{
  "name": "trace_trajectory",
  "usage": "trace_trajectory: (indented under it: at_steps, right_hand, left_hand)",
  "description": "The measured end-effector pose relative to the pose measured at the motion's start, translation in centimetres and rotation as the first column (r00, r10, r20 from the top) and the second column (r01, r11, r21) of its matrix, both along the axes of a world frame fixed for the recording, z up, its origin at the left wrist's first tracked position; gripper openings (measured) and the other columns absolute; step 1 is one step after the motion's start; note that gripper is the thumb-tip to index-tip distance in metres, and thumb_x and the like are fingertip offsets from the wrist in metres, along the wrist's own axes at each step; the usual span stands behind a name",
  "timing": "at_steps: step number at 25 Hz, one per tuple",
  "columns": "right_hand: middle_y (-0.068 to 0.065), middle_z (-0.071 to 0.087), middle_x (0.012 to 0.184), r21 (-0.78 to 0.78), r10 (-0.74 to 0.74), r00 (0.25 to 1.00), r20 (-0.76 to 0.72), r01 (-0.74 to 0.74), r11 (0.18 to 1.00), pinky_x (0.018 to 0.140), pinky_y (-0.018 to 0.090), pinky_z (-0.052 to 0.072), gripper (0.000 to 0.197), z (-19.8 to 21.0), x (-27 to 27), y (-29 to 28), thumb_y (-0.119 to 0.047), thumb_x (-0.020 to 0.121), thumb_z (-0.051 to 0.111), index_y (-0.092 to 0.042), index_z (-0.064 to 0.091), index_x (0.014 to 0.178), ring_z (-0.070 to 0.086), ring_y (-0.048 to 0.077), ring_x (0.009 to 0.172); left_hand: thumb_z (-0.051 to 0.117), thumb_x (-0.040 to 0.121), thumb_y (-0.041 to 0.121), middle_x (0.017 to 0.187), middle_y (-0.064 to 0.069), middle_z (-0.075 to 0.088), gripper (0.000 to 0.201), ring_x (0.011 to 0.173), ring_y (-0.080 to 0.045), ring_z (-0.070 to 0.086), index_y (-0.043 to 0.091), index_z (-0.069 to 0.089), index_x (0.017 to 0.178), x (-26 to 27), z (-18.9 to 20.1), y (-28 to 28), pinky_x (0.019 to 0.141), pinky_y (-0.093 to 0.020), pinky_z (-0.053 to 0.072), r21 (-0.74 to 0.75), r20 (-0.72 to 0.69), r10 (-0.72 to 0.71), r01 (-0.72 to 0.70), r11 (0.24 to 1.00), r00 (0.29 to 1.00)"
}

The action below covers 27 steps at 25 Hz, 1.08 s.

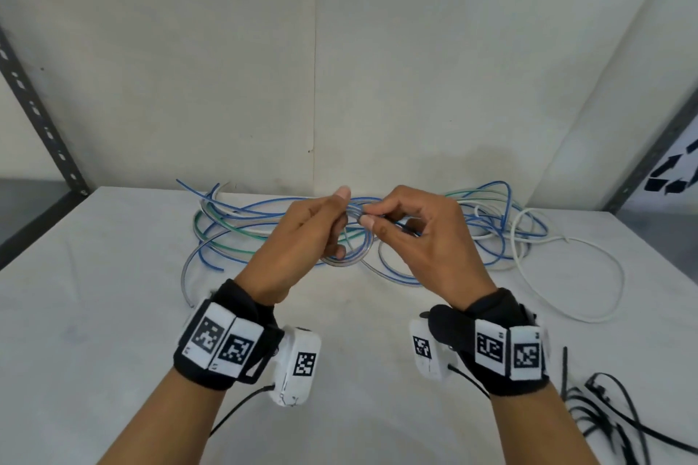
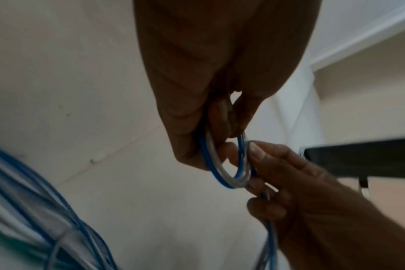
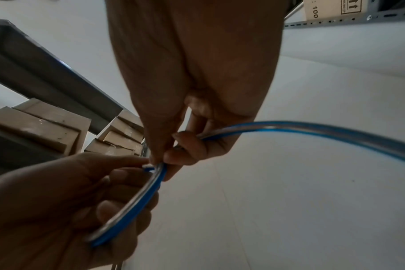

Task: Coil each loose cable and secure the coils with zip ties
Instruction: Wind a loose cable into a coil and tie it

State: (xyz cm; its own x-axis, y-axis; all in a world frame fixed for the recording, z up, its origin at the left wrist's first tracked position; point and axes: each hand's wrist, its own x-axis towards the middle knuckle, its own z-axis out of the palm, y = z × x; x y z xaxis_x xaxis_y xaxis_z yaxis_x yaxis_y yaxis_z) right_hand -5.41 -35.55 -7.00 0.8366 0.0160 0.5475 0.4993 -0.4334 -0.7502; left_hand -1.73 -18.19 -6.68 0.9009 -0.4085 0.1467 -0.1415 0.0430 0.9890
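A clear cable with a blue stripe [image 1: 349, 260] is wound into a small coil held above the white table [image 1: 113, 313]. My left hand [image 1: 321, 223] grips that coil [image 2: 222, 173], fingers curled round its loops. My right hand [image 1: 381, 217] pinches the same cable [image 3: 157, 175] at the coil's top between thumb and forefinger; the loose length [image 3: 312, 130] trails away to the right. Behind the hands lies a tangle of blue, green and white cables [image 1: 234, 223]. Black zip ties [image 1: 612, 415] lie at the near right.
A long white cable [image 1: 589, 276] loops out over the table to the right. Dark slotted shelf posts [image 1: 34, 109] stand at both sides, a white wall [image 1: 340, 49] behind. Cardboard boxes [image 3: 46, 127] sit on a shelf in the right wrist view.
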Motion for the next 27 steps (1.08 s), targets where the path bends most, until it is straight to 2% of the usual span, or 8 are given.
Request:
trace_trajectory:
  at_steps: [3,6,9,13,18,20,23,27]
  right_hand:
    - [-0.007,0.074,0.083,0.138,0.011,1.0,-0.007,-0.01,0.99,0.055,0.023,0.045,0.011,0.3,0.0,0.2,-0.011,0.092,0.072,-0.02,0.077,0.096,0.064,0.012,0.066]
    - [0.008,0.076,0.086,0.301,0.018,1.0,-0.013,-0.013,0.953,0.051,0.028,0.048,0.007,0.3,0.1,0.3,-0.008,0.092,0.069,-0.014,0.074,0.093,0.065,0.022,0.061]
    - [0.018,0.074,0.084,0.408,0.096,0.995,-0.034,-0.074,0.91,0.047,0.029,0.047,0.007,-0.4,0.4,2.0,-0.003,0.089,0.072,-0.009,0.068,0.088,0.064,0.023,0.06]
    - [0.012,0.072,0.081,0.527,0.105,0.994,-0.038,-0.069,0.847,0.045,0.029,0.046,0.023,-1.6,0.4,4.7,-0.006,0.08,0.08,-0.008,0.057,0.085,0.062,0.022,0.06]
    - [0.008,0.069,0.075,0.588,-0.016,1.0,-0.027,0.029,0.808,0.045,0.026,0.04,0.014,-1.8,0.3,5.0,-0.009,0.083,0.079,-0.013,0.066,0.08,0.053,0.017,0.057]
    - [0.011,0.066,0.073,0.616,-0.024,0.999,-0.046,0.047,0.787,0.045,0.025,0.036,0.014,-1.6,0.3,4.9,-0.01,0.084,0.078,-0.015,0.067,0.078,0.046,0.016,0.053]
    - [0.013,0.067,0.077,0.701,-0.004,0.999,-0.044,0.034,0.713,0.045,0.022,0.038,0.007,-1.3,0.3,4.9,-0.006,0.088,0.073,-0.01,0.067,0.085,0.045,0.012,0.052]
    - [-0.01,0.064,0.076,0.541,-0.045,0.999,0.003,0.036,0.84,0.059,0.016,0.04,0.017,-1.8,0.2,4.7,-0.013,0.095,0.068,-0.022,0.076,0.108,0.05,0.004,0.064]
  left_hand:
    - [0.041,0.107,0.033,0.063,0.002,0.014,0.047,0.053,-0.014,0.016,0.02,0.029,0.064,0.2,0.7,0.4,0.056,-0.025,0.036,-0.236,-0.078,0.022,-0.04,0.971,0.997]
    - [0.041,0.107,0.032,0.057,0.005,0.019,0.048,0.048,-0.011,0.015,0.019,0.034,0.062,0.8,1.5,1.4,0.051,-0.024,0.035,-0.482,-0.227,0.029,-0.138,0.865,0.973]
    - [0.039,0.108,0.034,0.052,0.007,0.019,0.048,0.05,-0.013,0.011,0.019,0.033,0.063,0.8,1.7,1.5,0.049,-0.022,0.032,-0.613,-0.264,0.006,-0.172,0.771,0.965]
    - [0.037,0.108,0.037,0.054,0.006,0.017,0.047,0.051,-0.014,0.011,0.019,0.03,0.066,0.4,1.4,0.5,0.049,-0.022,0.032,-0.645,-0.256,0.046,-0.206,0.736,0.966]
    - [0.037,0.108,0.037,0.06,0.003,0.011,0.046,0.052,-0.014,0.011,0.02,0.029,0.066,0.6,1.2,0.5,0.052,-0.025,0.028,-0.628,-0.231,0.106,-0.231,0.743,0.967]
    - [0.037,0.108,0.037,0.062,0.002,0.009,0.046,0.051,-0.014,0.011,0.02,0.029,0.066,0.6,1.3,0.5,0.053,-0.025,0.028,-0.619,-0.228,0.121,-0.24,0.748,0.966]
    - [0.036,0.109,0.035,0.063,0.001,0.009,0.046,0.051,-0.013,0.013,0.02,0.029,0.066,0.6,1.3,0.6,0.054,-0.026,0.028,-0.59,-0.201,0.149,-0.241,0.77,0.968]
    - [0.036,0.109,0.034,0.062,0.002,0.01,0.046,0.048,-0.011,0.016,0.019,0.03,0.066,0.7,1.2,0.6,0.054,-0.026,0.028,-0.572,-0.206,0.152,-0.245,0.783,0.967]
